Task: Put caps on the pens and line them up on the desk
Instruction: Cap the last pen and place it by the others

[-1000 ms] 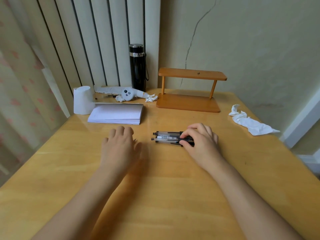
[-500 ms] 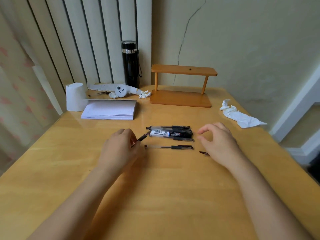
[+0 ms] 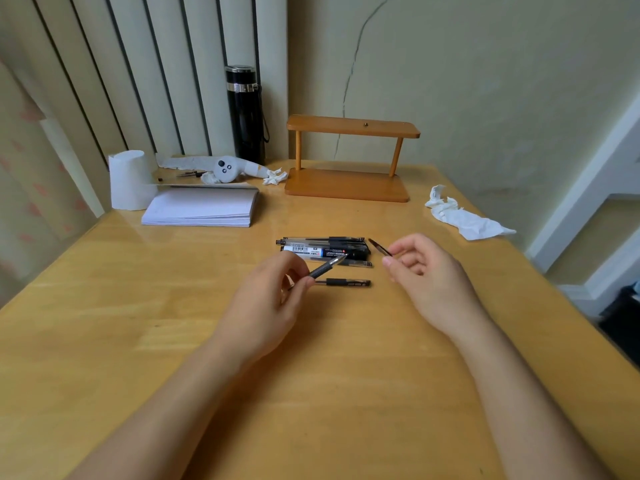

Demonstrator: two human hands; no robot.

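Several clear-barrelled black pens [image 3: 325, 249] lie bunched side by side at the middle of the wooden desk [image 3: 173, 341]. One capped pen [image 3: 346, 283] lies alone just in front of them. My left hand [image 3: 266, 306] holds an uncapped pen [image 3: 327, 267] above the desk, its tip pointing up and right. My right hand [image 3: 424, 271] pinches a small dark pen cap [image 3: 379, 247] between thumb and fingers, a short gap to the right of that tip.
A stack of white paper [image 3: 204, 209], a tissue roll [image 3: 128, 180], a white controller [image 3: 225, 169] and a black flask [image 3: 246, 114] stand at the back left. A wooden shelf stand [image 3: 349, 157] is behind the pens. Crumpled tissue [image 3: 464, 220] lies at the right.
My right hand picked the cap up off the desk and raised it. My left hand lifted its pen and swung the tip toward the cap. Earlier, my right hand released the bunch.
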